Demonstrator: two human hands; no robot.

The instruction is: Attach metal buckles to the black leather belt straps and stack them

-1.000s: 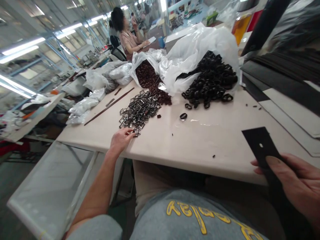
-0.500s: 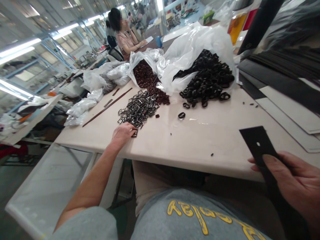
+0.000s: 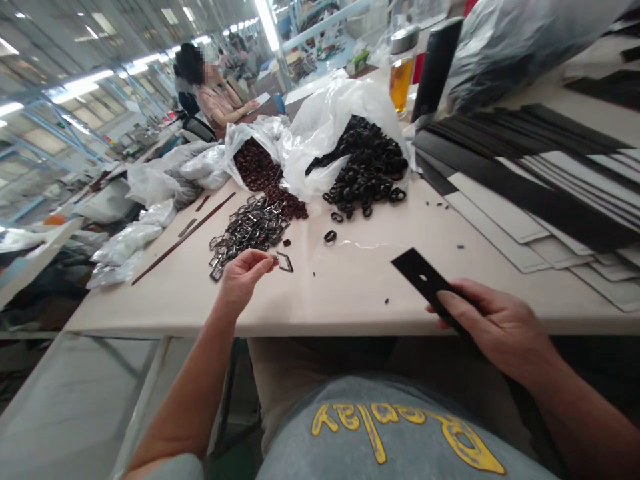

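Note:
Pinched between the thumb and fingers of my left hand (image 3: 246,279) is a metal buckle (image 3: 285,262), a thin rectangular frame held just above the table. A heap of similar buckles (image 3: 249,230) lies right behind that hand. My right hand (image 3: 493,323) grips a black belt strap (image 3: 419,270) near its end, thumb on top. A small slot shows through the strap close to its squared tip, and the rest trails down past my wrist. Some distance separates buckle and strap.
Black loops (image 3: 367,167) spill from a plastic bag, beside a bag of small dark-red pieces (image 3: 257,167). Stacked black and pale straps (image 3: 550,193) cover the right side. A bottle of amber liquid (image 3: 400,77) stands behind. Another person (image 3: 217,100) sits at the far left.
My left hand has lifted a buckle off the heap's near edge and moved right. My right hand has brought the strap inward, left across the view. The camera view has shifted to the right.

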